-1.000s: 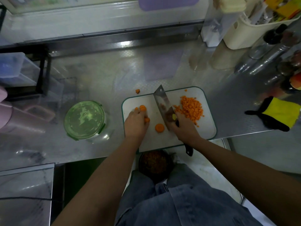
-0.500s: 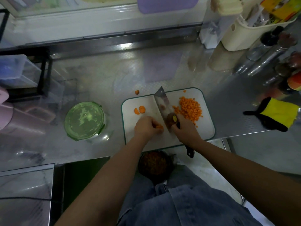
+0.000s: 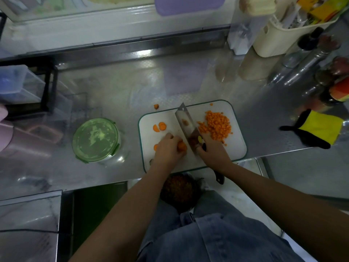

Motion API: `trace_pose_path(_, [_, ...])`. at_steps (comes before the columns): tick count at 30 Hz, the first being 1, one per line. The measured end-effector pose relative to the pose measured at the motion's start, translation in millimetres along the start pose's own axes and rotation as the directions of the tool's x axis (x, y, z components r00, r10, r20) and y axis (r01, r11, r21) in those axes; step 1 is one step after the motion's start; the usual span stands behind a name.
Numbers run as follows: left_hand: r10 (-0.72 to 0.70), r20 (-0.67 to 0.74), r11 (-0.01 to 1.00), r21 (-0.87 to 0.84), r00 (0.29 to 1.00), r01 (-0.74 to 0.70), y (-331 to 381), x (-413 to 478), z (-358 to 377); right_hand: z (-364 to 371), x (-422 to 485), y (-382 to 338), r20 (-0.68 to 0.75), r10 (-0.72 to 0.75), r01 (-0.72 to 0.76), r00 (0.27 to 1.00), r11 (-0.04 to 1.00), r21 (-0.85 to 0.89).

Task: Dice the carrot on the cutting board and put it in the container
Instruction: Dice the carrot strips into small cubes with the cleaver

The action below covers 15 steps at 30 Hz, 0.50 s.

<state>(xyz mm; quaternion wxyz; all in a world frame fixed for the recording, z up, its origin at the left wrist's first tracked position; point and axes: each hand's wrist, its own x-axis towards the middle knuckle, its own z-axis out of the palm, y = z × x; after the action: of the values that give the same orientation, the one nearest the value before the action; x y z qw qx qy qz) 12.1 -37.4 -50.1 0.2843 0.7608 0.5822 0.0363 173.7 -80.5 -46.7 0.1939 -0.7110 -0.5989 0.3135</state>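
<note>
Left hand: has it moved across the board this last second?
Yes. The left hand left the two carrot slices and came toward the cutting board's near edge, beside the knife.

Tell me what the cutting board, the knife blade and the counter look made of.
Cutting board: likely plastic, matte white with a green rim.
Knife blade: metal, shiny grey, reflecting light.
Counter: probably stainless steel, glossy, mirroring the items behind it.

The container (image 3: 96, 139) sits left of the cutting board (image 3: 237, 148) on the counter (image 3: 120, 95).
</note>
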Motion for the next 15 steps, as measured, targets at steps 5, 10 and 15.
trace_pose_path(5, [0.017, -0.041, 1.0, 0.026, 0.999, -0.016, 4, -3, 5, 1, -4, -1, 0.051, -0.024, 0.027, 0.998, 0.998, -0.056])
trace_pose_path(10, [-0.013, -0.066, 1.0, -0.022, 0.998, 0.011, 3, -4, 6, 1, -7, -2, 0.047, -0.025, 0.028, 0.999, 0.997, -0.077])
trace_pose_path(15, [-0.265, -0.124, 0.943, -0.237, 0.956, 0.231, 4, -12, 3, 3, -9, -1, 0.02, -0.057, 0.059, 0.998, 0.994, -0.092])
